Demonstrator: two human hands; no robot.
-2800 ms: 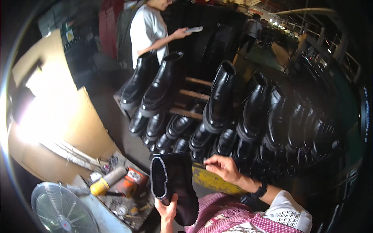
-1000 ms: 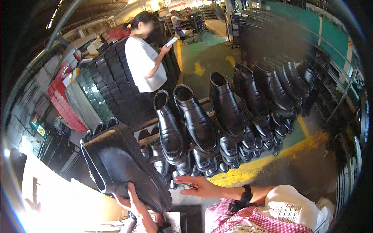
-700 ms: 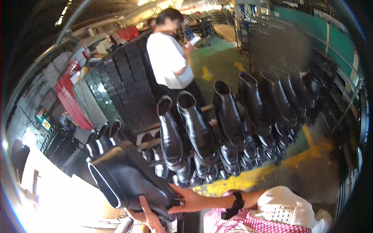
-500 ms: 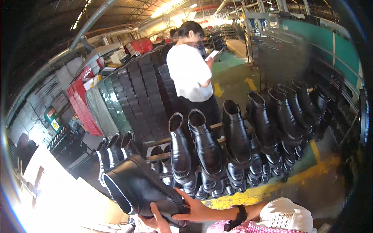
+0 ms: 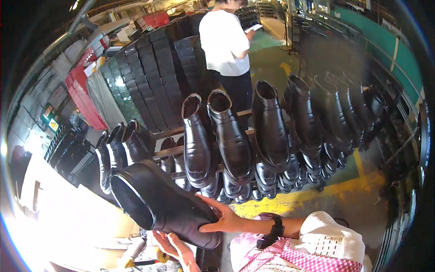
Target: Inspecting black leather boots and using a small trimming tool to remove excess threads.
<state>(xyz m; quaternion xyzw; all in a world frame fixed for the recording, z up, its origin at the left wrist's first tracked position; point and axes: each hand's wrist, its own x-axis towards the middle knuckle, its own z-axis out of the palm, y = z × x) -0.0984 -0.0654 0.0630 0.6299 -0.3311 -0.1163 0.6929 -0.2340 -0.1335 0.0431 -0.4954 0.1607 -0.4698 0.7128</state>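
A black leather ankle boot [image 5: 158,199] hangs tilted in front of me, its collar opening at the left and its toe at the lower right. My right hand [image 5: 224,221] grips it by the toe, thumb on the near side and fingers on the far side. Below the boot is my left hand [image 5: 174,248], fingers stretched and apart. Its fingertips are close to the boot's lower side; whether they touch is unclear. A dark band [image 5: 274,231] circles my right wrist.
Several black boots [image 5: 231,140] stand on a rack ahead, with more on a lower tier. Boxes [image 5: 140,72] are stacked behind, near a person in a white top [image 5: 224,43] holding a phone. At lower left is a bright work surface [image 5: 68,217] and a yellow-and-black tool handle [image 5: 161,255].
The view has tipped downward. My left hand has come off the boot's side, its thumb no longer over the leather, and has dropped below it. My right hand keeps its hold on the toe.
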